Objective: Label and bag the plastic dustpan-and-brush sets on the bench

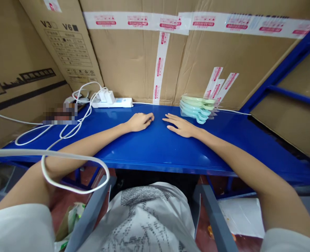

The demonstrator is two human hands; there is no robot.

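Observation:
My left hand rests on the blue tabletop, its fingers curled in loosely and nothing visible in them. To its right, my right hand lies palm down with the fingers stretched out and apart, holding nothing. A gap of bare blue surface separates the two hands. Just behind and right of my right hand sits a stack of light green and light blue flat pieces in clear plastic; their exact kind I cannot make out.
A white power strip with plugged-in chargers stands at the back left. White cables loop over the left side, one crossing above my left forearm. Taped cardboard walls the back. Grey chair armrests flank my body.

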